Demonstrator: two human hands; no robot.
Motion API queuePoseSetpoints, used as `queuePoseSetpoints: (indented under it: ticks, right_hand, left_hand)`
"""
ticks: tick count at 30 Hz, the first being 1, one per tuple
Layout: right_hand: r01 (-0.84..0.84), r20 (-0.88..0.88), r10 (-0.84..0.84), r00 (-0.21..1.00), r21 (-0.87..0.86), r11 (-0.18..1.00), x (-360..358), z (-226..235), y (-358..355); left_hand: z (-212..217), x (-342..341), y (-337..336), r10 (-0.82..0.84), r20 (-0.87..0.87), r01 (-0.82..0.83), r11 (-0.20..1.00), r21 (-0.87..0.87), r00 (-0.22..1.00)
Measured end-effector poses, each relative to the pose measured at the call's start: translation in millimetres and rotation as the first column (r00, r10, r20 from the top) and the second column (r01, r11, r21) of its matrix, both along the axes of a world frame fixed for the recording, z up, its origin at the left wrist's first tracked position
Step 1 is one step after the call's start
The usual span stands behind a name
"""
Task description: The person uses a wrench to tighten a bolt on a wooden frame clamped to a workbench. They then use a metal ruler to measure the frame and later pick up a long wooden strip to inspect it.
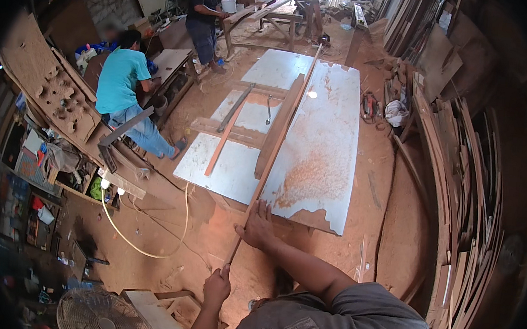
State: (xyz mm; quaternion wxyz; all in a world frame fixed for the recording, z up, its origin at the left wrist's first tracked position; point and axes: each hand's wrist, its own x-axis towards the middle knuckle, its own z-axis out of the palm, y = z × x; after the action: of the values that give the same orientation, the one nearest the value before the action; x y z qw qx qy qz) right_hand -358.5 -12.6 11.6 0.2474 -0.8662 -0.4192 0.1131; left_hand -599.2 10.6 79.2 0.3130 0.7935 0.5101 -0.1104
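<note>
While the left fingers (225,271) clamp the long strip (272,159), the right fingers (265,210) touch it by the surface's (335,117) near edge, grip unclear.

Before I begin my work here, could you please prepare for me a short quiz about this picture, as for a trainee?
1. Which of the wearer's own hands is nearer to the close end of the long wooden strip: A) left, B) right?
2. True or false: the round wire-guard fan is in the upper right of the picture.
3. Fill in: the nearer co-worker on the left wears a ____ T-shirt.

Key: 1. A; the left hand is by that end, and the right hand is farther along. 2. False; the fan is at the lower left. 3. Turquoise.
</note>
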Motion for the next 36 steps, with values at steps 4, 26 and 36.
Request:
queuePoseSetpoints:
  ticks: [4, 26, 36]
  right_hand:
    - [-0.01, -0.054, 0.01, 0.999, 0.014, 1.0, 16.2, 3.8, 3.7]
    - [0.008, -0.057, -0.007, 0.998, 0.022, 1.0, 108.6, -11.6, 24.0]
    - [-0.044, -0.087, 0.048, 0.995, 0.045, 0.998, 138.3, -2.9, 32.5]
  left_hand:
    - [-1.2, 12.7, 3.9, -0.01, 0.028, 0.01, 1.0, -0.003, 1.0]
    - [-4.5, 68.7, 37.4, -0.001, 0.247, 0.034, 0.991, -0.128, 0.969]
    - [-7.2, -103.5, 48.0, -0.148, -0.341, 0.07, 0.971, -0.229, 0.928]
